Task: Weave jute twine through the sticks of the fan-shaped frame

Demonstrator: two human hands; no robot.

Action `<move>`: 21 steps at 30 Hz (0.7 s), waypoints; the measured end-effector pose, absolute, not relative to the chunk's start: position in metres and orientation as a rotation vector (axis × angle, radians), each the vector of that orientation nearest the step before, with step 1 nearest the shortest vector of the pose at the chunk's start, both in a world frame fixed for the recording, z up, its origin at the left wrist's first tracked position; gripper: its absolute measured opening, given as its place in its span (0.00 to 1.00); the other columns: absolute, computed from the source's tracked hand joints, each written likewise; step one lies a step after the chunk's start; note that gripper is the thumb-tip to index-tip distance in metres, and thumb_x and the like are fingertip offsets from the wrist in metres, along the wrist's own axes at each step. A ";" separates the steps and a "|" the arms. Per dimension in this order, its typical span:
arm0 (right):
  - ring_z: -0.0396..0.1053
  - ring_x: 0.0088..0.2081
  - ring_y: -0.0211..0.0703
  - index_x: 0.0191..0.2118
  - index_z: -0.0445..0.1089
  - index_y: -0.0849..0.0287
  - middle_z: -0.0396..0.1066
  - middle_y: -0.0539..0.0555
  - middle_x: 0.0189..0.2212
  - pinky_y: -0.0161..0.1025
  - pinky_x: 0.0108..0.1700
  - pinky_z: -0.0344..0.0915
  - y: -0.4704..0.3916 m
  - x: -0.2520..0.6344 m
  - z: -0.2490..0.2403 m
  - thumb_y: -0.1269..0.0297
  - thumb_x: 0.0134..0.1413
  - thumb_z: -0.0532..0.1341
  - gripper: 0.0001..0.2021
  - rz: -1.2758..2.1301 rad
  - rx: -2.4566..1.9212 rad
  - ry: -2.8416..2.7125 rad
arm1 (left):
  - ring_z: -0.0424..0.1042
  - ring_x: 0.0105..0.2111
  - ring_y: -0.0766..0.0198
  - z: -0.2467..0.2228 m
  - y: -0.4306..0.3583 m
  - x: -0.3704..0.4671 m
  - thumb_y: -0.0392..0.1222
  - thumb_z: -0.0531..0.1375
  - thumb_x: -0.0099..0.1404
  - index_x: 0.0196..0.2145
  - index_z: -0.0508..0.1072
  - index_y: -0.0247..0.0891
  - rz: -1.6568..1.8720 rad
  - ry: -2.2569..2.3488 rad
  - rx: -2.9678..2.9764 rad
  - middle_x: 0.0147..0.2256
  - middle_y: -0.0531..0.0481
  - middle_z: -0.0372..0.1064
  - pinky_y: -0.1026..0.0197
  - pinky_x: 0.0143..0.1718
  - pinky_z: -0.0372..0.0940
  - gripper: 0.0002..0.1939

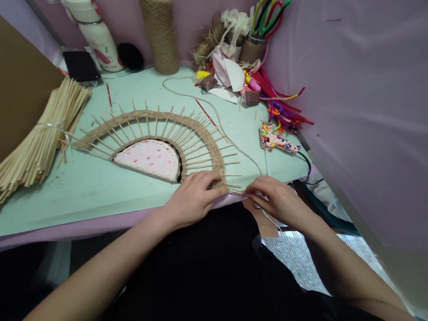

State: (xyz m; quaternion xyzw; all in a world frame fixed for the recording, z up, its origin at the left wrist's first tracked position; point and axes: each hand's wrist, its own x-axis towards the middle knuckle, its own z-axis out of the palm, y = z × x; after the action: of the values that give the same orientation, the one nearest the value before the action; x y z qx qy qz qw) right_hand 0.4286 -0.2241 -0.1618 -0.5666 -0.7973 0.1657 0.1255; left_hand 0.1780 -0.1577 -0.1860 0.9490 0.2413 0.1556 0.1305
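A half-round fan frame [215,153] of thin wooden sticks and woven jute lies on the table. At its centre is a white half-circle [145,158] with small red-pink marks and a dark strip along part of its curve. My left hand [194,196] is closed over the right end of the woven band, near the table's front edge. Just right of it, my right hand [279,197] pinches jute twine [250,159] that stretches from the band's end. The twine also runs back across the table in a loose curve. The fingertips partly hide the twine.
A bundle of wooden sticks [36,142] lies left. Behind stand a white bottle [99,43] and a twine spool [158,34]. Scissors [271,15] in a holder, paper scraps [225,73] and pipe cleaners [286,112] crowd the back right. A patterned glue gun [277,139] lies right.
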 end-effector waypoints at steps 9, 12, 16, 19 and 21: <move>0.66 0.36 0.48 0.31 0.68 0.56 0.70 0.55 0.30 0.41 0.36 0.58 -0.187 0.411 -0.166 0.63 0.61 0.59 0.07 -0.026 -1.790 -2.245 | 0.65 0.52 0.52 -0.186 -0.159 0.176 0.39 0.50 0.71 0.50 0.74 0.46 0.477 0.688 2.714 0.53 0.42 0.66 0.48 0.51 0.61 0.17; 0.66 0.37 0.49 0.31 0.69 0.57 0.71 0.57 0.31 0.42 0.38 0.58 -0.173 0.400 -0.164 0.65 0.61 0.58 0.07 -0.042 -1.735 -2.274 | 0.65 0.53 0.52 -0.185 -0.159 0.175 0.38 0.50 0.70 0.51 0.73 0.45 0.484 0.661 2.712 0.54 0.42 0.66 0.48 0.51 0.62 0.17; 0.66 0.37 0.49 0.31 0.69 0.57 0.71 0.57 0.31 0.42 0.40 0.59 -0.163 0.392 -0.166 0.66 0.60 0.58 0.07 0.013 -1.729 -2.253 | 0.64 0.55 0.54 -0.184 -0.158 0.172 0.34 0.50 0.68 0.54 0.69 0.43 0.488 0.612 2.675 0.55 0.42 0.66 0.48 0.54 0.62 0.20; 0.66 0.37 0.49 0.31 0.69 0.57 0.72 0.57 0.31 0.43 0.40 0.60 -0.164 0.392 -0.167 0.66 0.60 0.58 0.07 0.061 -1.720 -2.199 | 0.64 0.56 0.55 -0.183 -0.156 0.171 0.31 0.49 0.67 0.56 0.66 0.39 0.487 0.602 2.631 0.55 0.42 0.67 0.49 0.56 0.61 0.21; 0.66 0.37 0.49 0.31 0.69 0.57 0.72 0.57 0.31 0.43 0.41 0.60 -0.165 0.394 -0.168 0.65 0.60 0.58 0.07 0.083 -1.718 -2.170 | 0.64 0.57 0.56 -0.184 -0.155 0.171 0.32 0.49 0.68 0.56 0.67 0.39 0.487 0.608 2.632 0.54 0.41 0.67 0.49 0.56 0.61 0.20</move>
State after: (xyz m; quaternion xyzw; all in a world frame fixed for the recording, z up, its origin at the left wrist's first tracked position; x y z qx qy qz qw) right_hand 0.3940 -0.1649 -0.1676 -0.6097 -0.7701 0.0295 0.1854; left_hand 0.1706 -0.1552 -0.1840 0.9401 0.2173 0.1740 0.1970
